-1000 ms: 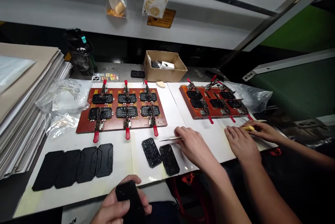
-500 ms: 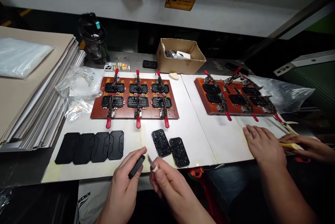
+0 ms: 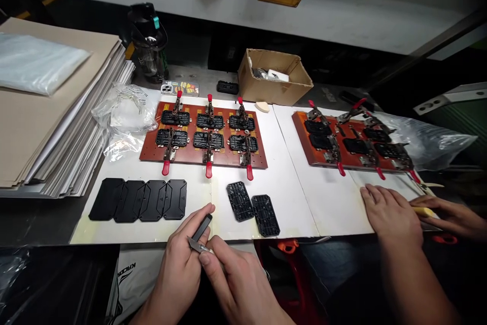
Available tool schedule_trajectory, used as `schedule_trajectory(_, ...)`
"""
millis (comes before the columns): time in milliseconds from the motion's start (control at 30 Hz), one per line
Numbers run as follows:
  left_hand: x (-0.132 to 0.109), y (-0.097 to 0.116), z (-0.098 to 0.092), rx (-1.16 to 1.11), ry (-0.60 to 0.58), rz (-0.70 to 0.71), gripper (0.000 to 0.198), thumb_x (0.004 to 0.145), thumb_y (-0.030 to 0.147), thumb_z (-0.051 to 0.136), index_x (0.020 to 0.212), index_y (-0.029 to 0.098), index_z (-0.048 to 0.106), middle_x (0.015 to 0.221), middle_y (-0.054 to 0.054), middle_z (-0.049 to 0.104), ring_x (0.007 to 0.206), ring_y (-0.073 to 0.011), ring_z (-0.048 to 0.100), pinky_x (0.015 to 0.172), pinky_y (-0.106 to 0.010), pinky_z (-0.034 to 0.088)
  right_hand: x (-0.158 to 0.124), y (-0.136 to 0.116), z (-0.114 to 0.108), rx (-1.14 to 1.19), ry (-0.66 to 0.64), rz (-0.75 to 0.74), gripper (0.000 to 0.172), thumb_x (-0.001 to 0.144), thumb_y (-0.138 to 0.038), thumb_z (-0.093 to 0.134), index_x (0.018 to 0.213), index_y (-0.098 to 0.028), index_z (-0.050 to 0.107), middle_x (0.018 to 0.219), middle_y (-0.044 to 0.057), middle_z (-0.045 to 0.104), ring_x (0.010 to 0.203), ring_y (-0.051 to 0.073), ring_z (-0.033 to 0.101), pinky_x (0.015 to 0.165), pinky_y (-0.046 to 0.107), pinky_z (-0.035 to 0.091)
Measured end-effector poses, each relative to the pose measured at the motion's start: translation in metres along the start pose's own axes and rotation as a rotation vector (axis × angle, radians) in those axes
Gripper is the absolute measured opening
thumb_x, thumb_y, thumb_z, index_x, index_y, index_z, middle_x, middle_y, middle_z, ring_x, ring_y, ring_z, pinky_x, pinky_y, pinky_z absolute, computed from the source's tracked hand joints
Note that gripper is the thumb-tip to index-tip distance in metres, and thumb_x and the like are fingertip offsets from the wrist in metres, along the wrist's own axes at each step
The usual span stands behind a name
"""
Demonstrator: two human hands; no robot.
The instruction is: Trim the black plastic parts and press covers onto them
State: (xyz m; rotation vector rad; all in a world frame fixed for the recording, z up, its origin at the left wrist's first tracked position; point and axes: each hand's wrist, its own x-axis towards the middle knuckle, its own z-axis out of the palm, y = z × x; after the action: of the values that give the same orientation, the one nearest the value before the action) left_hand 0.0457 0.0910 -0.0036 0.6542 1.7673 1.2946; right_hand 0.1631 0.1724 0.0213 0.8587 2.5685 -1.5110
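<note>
My left hand (image 3: pixel 180 259) grips a black plastic cover (image 3: pixel 202 227) on edge, near the table's front edge. My right hand (image 3: pixel 238 274) is closed around a craft knife (image 3: pixel 197 245), whose pointed blade lies against or just in front of the cover; I cannot tell if it touches. Ahead and to the left, a row of several black covers (image 3: pixel 154 201) lies smooth side up. Two more black covers (image 3: pixel 266 214) rest ribbed side up to the right of my hands.
A red-brown fixture board (image 3: pixel 150 151) with red-handled clamps holds several black parts. Another fixture (image 3: pixel 300 135) stands to the right, near a co-worker's hands (image 3: pixel 391 213). Stacked cardboard (image 3: pixel 102 56), a jug (image 3: pixel 149 53) and an open carton (image 3: pixel 274 89) are around the table.
My right hand has brought the knife left, to the cover in my left hand. The view has shifted, so the table's things appear farther right and slightly higher.
</note>
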Motion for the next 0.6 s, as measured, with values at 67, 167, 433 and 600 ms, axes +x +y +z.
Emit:
schedule_trajectory(67, 0.0003, -0.0009, -0.0007, 0.005, -0.002, 0.005, 0.040, 0.099, 0.027, 0.046, 0.137, 0.034, 0.054, 0.143, 0.006, 0.054, 0.134, -0.0084, 0.048, 0.115, -0.017, 0.035, 0.0003, -0.0005, 0.0006, -0.008, 0.011, -0.007, 0.035, 0.105, -0.044, 0.033, 0.079, -0.022, 0.043, 0.066, -0.003, 0.055, 0.052, 0.012, 0.046, 0.053, 0.027, 0.025)
schedule_trajectory(167, 0.0002, -0.0028, -0.0013, 0.006, -0.005, 0.016, 0.040, 0.098, 0.025, 0.046, 0.136, 0.032, 0.055, 0.142, 0.004, 0.055, 0.132, -0.0085, 0.050, 0.113, -0.017, 0.036, 0.0001, -0.0008, 0.0012, -0.014, 0.032, -0.016, 0.035, 0.105, -0.044, 0.034, 0.080, -0.022, 0.044, 0.065, -0.004, 0.055, 0.052, 0.012, 0.046, 0.052, 0.026, 0.025)
schedule_trajectory(433, -0.0021, -0.0011, -0.0010, 0.035, 0.040, 0.022, 0.033, 0.099, 0.029, 0.045, 0.128, 0.028, 0.060, 0.133, 0.000, 0.061, 0.125, -0.0115, 0.056, 0.110, -0.021, 0.042, 0.0001, -0.0033, 0.0018, 0.016, 0.034, -0.003, 0.036, 0.105, -0.045, 0.032, 0.079, -0.022, 0.041, 0.064, -0.003, 0.053, 0.050, 0.012, 0.044, 0.052, 0.026, 0.025)
schedule_trajectory(600, -0.0047, -0.0030, -0.0016, 0.082, 0.053, 0.068, 0.039, 0.095, 0.019, 0.046, 0.130, 0.032, 0.059, 0.135, 0.005, 0.060, 0.127, -0.0095, 0.054, 0.112, -0.019, 0.039, 0.0022, -0.0011, -0.0059, 0.047, 0.036, 0.064, 0.039, 0.105, -0.050, 0.031, 0.079, -0.022, 0.042, 0.064, -0.003, 0.050, 0.052, 0.012, 0.041, 0.053, 0.026, 0.025)
